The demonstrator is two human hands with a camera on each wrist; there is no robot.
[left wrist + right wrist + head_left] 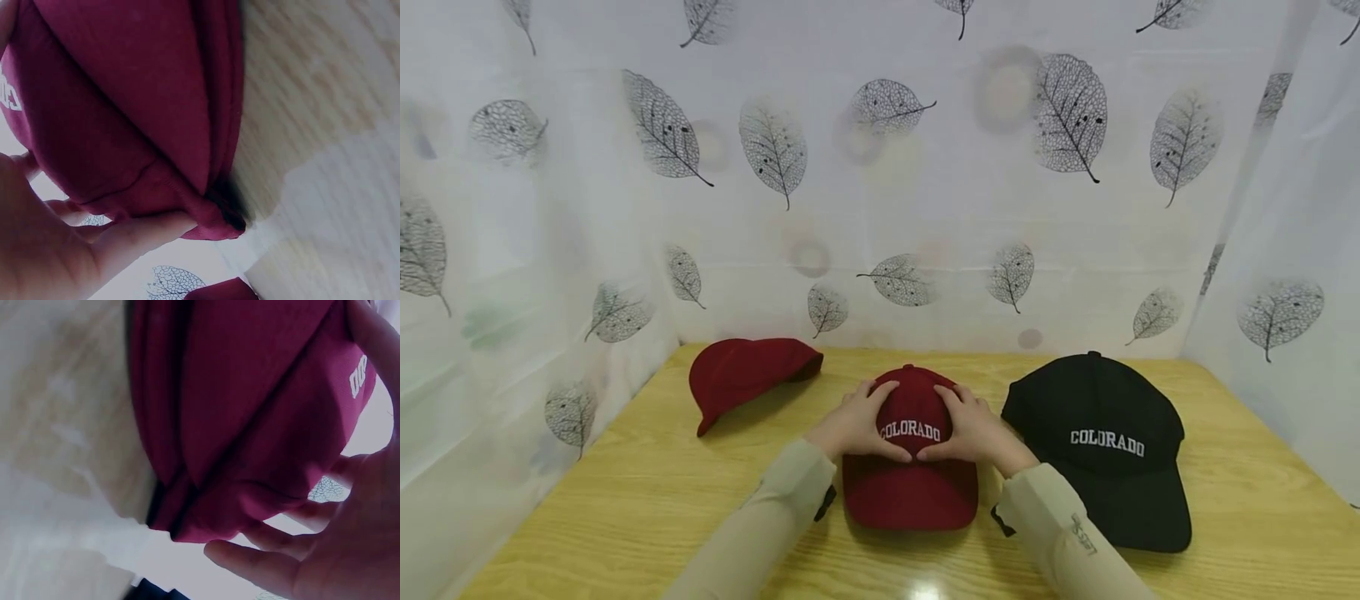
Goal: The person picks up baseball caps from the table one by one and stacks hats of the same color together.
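Note:
A dark red baseball cap (912, 498) with white COLORADO lettering sits on the table, its brim toward me. My left hand (856, 423) holds the left side of its crown, and my right hand (976, 427) holds the right side. Both thumbs lie across the front below the lettering, their tips nearly meeting. The other fingers spread around the crown. In the left wrist view, the little finger lies along the side of the red cap (125, 119). Layered edges show along the brim of the cap (237, 394) in the right wrist view; whether caps are stacked I cannot tell.
A second dark red cap (748, 373) lies tilted at the back left of the wooden table (625, 508). At the right stands a black COLORADO cap (1097, 400), close beside my right forearm. A leaf-patterned curtain (917, 192) encloses the back and sides.

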